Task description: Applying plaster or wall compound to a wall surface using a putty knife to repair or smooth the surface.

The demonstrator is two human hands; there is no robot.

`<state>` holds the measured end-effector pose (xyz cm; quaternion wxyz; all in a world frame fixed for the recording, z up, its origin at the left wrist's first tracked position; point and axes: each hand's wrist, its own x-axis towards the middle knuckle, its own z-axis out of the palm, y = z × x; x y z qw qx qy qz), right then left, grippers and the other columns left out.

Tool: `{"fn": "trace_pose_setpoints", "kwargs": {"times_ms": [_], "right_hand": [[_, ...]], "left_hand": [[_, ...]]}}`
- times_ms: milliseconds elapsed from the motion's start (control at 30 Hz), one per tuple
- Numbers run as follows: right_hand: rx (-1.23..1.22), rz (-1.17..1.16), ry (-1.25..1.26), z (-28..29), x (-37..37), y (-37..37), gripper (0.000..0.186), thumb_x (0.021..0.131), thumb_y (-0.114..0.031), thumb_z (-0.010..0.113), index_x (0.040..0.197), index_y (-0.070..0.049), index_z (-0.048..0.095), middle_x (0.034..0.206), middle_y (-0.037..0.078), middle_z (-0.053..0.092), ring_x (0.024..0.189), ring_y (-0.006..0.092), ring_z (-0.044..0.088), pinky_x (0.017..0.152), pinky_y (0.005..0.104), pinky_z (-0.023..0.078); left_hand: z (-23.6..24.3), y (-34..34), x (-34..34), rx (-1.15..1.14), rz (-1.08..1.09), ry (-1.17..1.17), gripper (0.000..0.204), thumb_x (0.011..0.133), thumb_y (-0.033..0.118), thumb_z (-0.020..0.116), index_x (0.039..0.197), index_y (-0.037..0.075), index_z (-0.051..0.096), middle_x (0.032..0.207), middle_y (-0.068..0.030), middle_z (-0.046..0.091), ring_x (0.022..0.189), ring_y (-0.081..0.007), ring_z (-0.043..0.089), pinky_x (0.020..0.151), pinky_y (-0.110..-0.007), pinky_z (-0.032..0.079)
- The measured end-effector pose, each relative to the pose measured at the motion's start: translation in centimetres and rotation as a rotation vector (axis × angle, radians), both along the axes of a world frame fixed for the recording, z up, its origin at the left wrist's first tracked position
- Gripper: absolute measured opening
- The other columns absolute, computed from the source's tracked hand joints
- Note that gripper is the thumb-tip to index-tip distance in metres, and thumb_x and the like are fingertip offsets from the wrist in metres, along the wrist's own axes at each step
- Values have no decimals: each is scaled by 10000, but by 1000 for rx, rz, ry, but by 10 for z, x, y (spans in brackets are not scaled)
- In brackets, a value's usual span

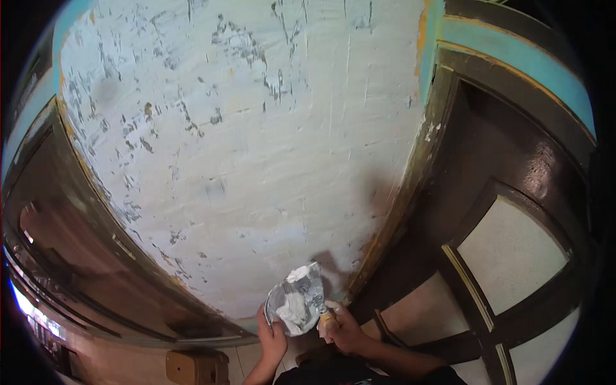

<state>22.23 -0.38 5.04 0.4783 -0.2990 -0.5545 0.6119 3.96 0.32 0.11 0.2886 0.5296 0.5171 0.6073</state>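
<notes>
Fingers of the right hand (345, 331) grip a tan-handled metal scraper (317, 294); the left hand (272, 341) pinches a grey bowl (276, 298) of white paste (293, 312), both before the tall wall (308, 167), mostly white, some grey spots (239, 42) left bare.

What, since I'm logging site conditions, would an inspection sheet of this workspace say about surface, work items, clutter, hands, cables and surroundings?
Surface: wall coated unevenly in white, with grey patches, mostly toward the upper left.
Work items: grey bowl holding white paste; putty knife with paste near its blade's far edge.
Clutter: brown stool on the floor, lower left.
Hands: left hand has its grip on the bowl; right hand has its grip on the knife handle.
Cables: nothing seen.
Surroundings: dark brown panelled door at right; brown woodwork at left.
</notes>
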Motion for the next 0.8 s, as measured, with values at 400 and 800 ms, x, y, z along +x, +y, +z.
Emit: {"fn": "trace_pose_setpoints", "kwargs": {"times_ms": [400,800], "right_hand": [[421,-298,391,128,-4,91,291,956,-306,439,1121,-67,411,777,71,515,583,92,439,523,220,362],[1210,-573,-419,259,-31,119,163,885,-23,483,981,-50,612,890,135,484,679,269,512,627,356,425]], "left_hand": [[-30,-8,-9,-93,-69,-143,443,847,-18,403,1289,-49,392,1236,-179,483,1138,-250,480,1004,-347,349],[-36,-11,-22,-180,-41,-196,468,845,-25,401,1312,-18,383,1244,-156,492,1145,-230,465,1009,-328,327]]}}
